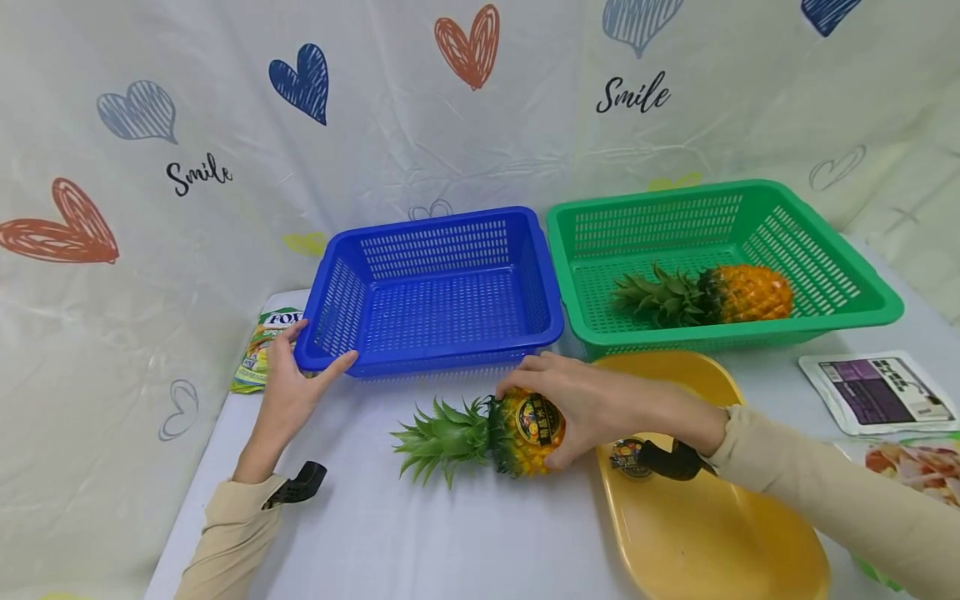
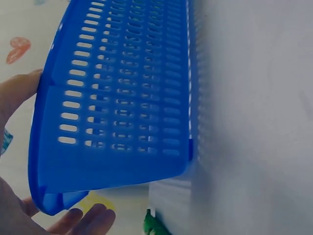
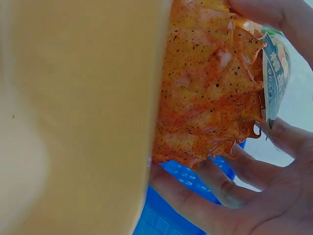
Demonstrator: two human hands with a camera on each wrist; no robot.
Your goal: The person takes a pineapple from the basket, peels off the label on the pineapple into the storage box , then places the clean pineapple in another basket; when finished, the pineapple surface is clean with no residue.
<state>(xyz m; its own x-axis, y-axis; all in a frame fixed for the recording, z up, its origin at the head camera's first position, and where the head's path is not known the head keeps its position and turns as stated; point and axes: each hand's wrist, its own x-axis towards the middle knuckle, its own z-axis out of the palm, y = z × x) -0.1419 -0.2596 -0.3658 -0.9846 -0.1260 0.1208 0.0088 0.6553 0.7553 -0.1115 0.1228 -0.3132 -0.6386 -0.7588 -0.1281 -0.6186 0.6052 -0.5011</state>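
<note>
My left hand (image 1: 291,392) holds the near left corner of the blue plastic basket (image 1: 450,360), thumb and fingers spread around its rim. In the left wrist view the slotted side of this basket (image 2: 117,98) fills much of the picture. Before the basket, a pineapple (image 1: 513,450) lies on its side, leafy crown to the left and a round dark label on its body. My right hand (image 1: 592,402) grips the pineapple's body from the right, covering its base. The right wrist view shows the fingers curved about the spiky orange skin (image 3: 210,83).
A green basket (image 1: 742,332) holding another pineapple (image 1: 750,293) stands at the back right. Under my right forearm is a yellow tray (image 1: 697,542). Packets lie to the right, one purple and white (image 1: 877,392); a green packet (image 1: 258,350) sits left of the blue basket.
</note>
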